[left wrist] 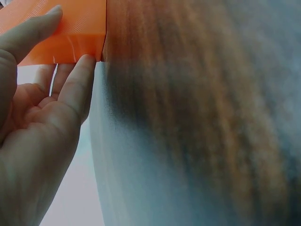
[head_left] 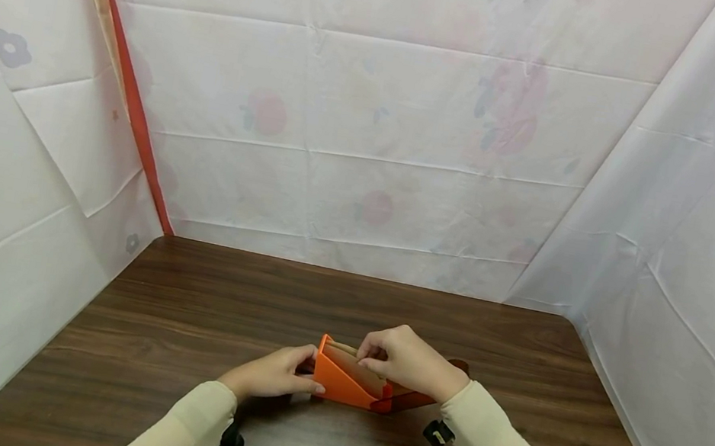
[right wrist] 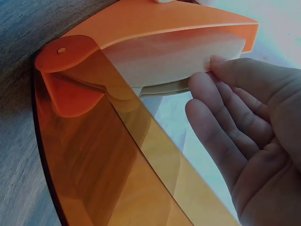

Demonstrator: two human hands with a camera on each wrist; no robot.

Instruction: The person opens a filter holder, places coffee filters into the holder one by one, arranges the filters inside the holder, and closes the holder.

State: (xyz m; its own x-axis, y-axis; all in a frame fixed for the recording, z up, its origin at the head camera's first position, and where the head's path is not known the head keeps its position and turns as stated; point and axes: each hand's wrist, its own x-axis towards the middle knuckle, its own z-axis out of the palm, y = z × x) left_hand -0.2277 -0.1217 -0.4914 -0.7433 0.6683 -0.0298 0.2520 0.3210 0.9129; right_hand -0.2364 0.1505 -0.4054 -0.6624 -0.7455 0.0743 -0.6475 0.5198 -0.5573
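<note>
An orange wedge-shaped filter holder (head_left: 340, 385) stands on the table, its see-through amber lid (right wrist: 108, 160) swung open on a hinge toward the right. Beige paper coffee filters (right wrist: 164, 59) sit inside, their curved upper edges showing. My left hand (head_left: 272, 375) grips the holder's left end, with the thumb on one face and the fingers on another, as the left wrist view shows. Over the opening, my right hand (head_left: 410, 358) pinches the filters' edge between thumb and index finger. How many filters it pinches, I cannot tell.
Dark wood-grain table (head_left: 195, 291) lies beneath everything. White patterned sheets (head_left: 370, 140) hang behind it and along both sides. A red strip (head_left: 138, 113) runs down the back left corner. Small black devices, such as the right wrist camera (head_left: 438, 434), sit at the wrists.
</note>
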